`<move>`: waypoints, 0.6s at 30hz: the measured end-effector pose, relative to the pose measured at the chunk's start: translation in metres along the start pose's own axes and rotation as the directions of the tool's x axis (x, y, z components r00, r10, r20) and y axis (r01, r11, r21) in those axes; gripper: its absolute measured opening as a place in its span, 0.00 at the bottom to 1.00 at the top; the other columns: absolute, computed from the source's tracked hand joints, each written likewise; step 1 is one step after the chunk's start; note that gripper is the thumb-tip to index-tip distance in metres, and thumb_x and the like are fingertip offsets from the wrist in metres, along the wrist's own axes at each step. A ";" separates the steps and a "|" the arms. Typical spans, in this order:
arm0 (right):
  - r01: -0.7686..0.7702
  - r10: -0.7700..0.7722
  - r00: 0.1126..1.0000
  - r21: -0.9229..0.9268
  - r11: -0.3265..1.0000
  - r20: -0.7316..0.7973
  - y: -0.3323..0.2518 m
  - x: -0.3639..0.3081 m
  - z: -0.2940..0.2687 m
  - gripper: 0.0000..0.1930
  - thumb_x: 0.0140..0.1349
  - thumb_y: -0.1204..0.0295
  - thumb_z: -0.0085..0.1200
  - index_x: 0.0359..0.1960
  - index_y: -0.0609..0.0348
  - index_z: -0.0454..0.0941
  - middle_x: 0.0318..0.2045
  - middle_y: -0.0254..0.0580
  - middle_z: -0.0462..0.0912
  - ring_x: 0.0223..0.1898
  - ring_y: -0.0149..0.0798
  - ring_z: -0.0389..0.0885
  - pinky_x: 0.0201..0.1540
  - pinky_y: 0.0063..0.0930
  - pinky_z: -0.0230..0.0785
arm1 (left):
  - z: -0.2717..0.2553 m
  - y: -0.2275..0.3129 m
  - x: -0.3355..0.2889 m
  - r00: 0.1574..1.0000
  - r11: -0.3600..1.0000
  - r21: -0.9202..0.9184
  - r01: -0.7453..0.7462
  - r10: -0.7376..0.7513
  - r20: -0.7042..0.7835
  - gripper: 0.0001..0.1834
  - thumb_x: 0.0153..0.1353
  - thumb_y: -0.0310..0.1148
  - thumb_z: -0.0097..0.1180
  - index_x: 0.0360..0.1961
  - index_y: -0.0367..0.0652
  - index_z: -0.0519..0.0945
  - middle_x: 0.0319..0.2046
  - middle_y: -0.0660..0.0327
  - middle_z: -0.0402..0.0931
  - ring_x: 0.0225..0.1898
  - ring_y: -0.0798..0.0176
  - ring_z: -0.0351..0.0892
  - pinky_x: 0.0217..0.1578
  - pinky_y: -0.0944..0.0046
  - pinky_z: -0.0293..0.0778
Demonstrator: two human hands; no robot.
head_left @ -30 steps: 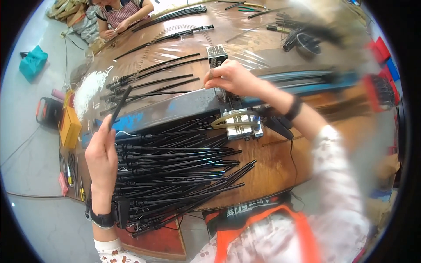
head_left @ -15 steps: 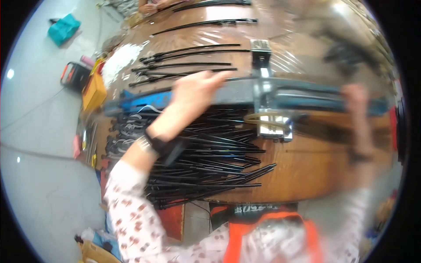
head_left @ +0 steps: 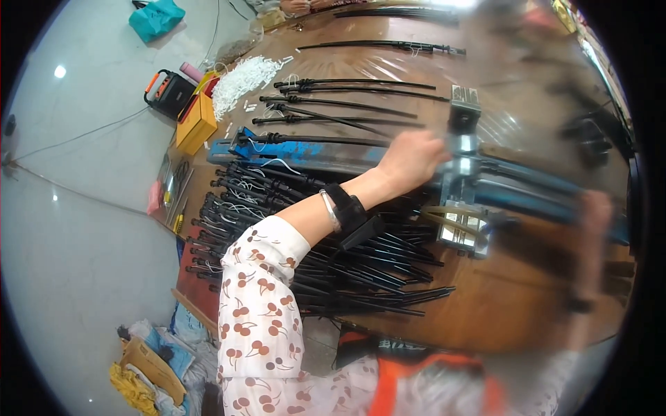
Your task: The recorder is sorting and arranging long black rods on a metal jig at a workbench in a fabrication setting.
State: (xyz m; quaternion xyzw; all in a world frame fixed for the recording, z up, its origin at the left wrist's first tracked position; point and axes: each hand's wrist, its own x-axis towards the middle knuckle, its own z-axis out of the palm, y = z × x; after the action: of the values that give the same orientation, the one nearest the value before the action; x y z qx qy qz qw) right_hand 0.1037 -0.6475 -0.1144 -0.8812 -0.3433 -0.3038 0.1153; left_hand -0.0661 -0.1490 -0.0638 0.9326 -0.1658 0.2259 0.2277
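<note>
Metal clamp (head_left: 460, 149) standing upright on the blue rail (head_left: 326, 154), near the middle of the tabletop (head_left: 513, 305). The left hand (head_left: 411, 157) reaches across to it, fingers curled against the clamp's left side; whether the grip pinches a part or only presses on it cannot be told. The right hand (head_left: 595, 211) shows only as a motion blur to the right of the clamp, above the rail's far end, and the state of its grip cannot be told. Just below the left grip, touching the rail's near edge, lies a small metal block (head_left: 463, 230). Under the left forearm, a heap of black rods (head_left: 305, 249) with white ties lies spread toward the tabletop's left edge. Beyond the left grip, several single black rods (head_left: 347, 104) lie in parallel rows. Farther left of these, a pile of white ties (head_left: 239, 80) and a yellow box (head_left: 196, 123).
</note>
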 end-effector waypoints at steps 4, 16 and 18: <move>0.039 -0.039 0.999 -0.088 0.995 0.000 0.012 -0.012 -0.007 0.06 0.65 0.76 0.53 0.42 0.63 0.78 0.41 0.50 0.80 0.47 0.50 0.77 0.52 0.42 0.67 | -0.005 0.001 0.001 1.000 1.000 0.000 0.020 -0.020 0.017 0.12 0.63 0.39 0.56 0.29 0.42 0.79 0.28 0.50 0.77 0.31 0.44 0.79 0.32 0.48 0.75; 0.121 -0.121 0.993 0.150 0.981 -0.010 -0.213 0.009 -0.052 0.13 0.60 0.72 0.59 0.46 0.58 0.81 0.36 0.41 0.82 0.43 0.46 0.78 0.47 0.41 0.61 | -0.024 -0.010 0.000 0.976 0.965 0.230 0.124 -0.160 0.146 0.11 0.67 0.41 0.52 0.32 0.45 0.75 0.24 0.52 0.79 0.30 0.42 0.81 0.28 0.44 0.74; 0.097 -0.104 0.994 0.198 0.976 0.028 -0.219 0.012 -0.047 0.14 0.59 0.72 0.60 0.47 0.58 0.80 0.36 0.40 0.82 0.43 0.44 0.77 0.47 0.40 0.60 | -0.023 -0.009 -0.002 0.975 0.966 0.223 0.128 -0.163 0.149 0.12 0.67 0.41 0.52 0.32 0.45 0.74 0.24 0.51 0.79 0.30 0.41 0.80 0.28 0.45 0.73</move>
State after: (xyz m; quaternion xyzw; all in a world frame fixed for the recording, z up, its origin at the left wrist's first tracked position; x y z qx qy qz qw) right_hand -0.0584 -0.4987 -0.0710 -0.8527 -0.4177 -0.2572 0.1796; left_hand -0.0719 -0.1296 -0.0497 0.9768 -0.0901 0.1463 0.1282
